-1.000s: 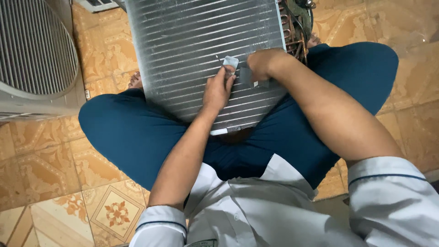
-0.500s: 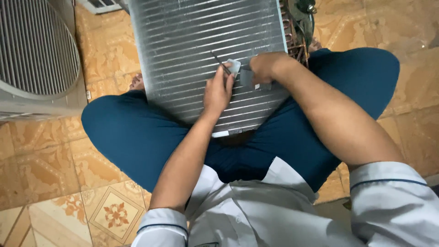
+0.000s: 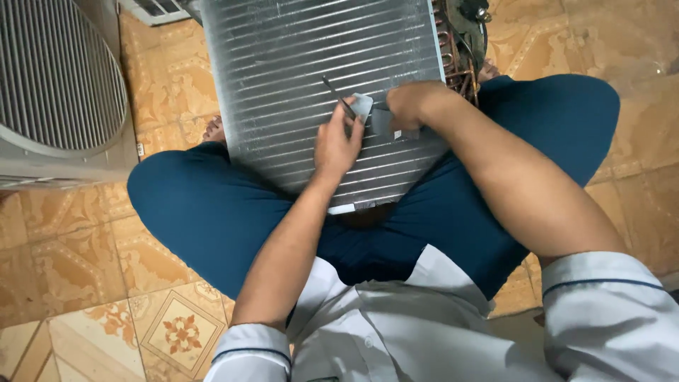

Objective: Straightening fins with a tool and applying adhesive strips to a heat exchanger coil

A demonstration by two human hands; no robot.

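Patterned orange tiles [image 3: 85, 276] cover the floor where a person sits cross-legged in blue trousers [image 3: 205, 212], a finned metal coil [image 3: 311, 78] propped across the lap. Left hand [image 3: 338, 145] lies on the fins, its grip pinched on a thin dark tool [image 3: 339, 99] that slants up over the coil. Right hand [image 3: 410, 106] lies just beside it, fingers curled shut on a small grey piece [image 3: 382, 122] against the fins. Copper tubes [image 3: 460, 49] show at the coil's right edge. A grey fan unit [image 3: 56, 85] with a round grille stands at the far left.
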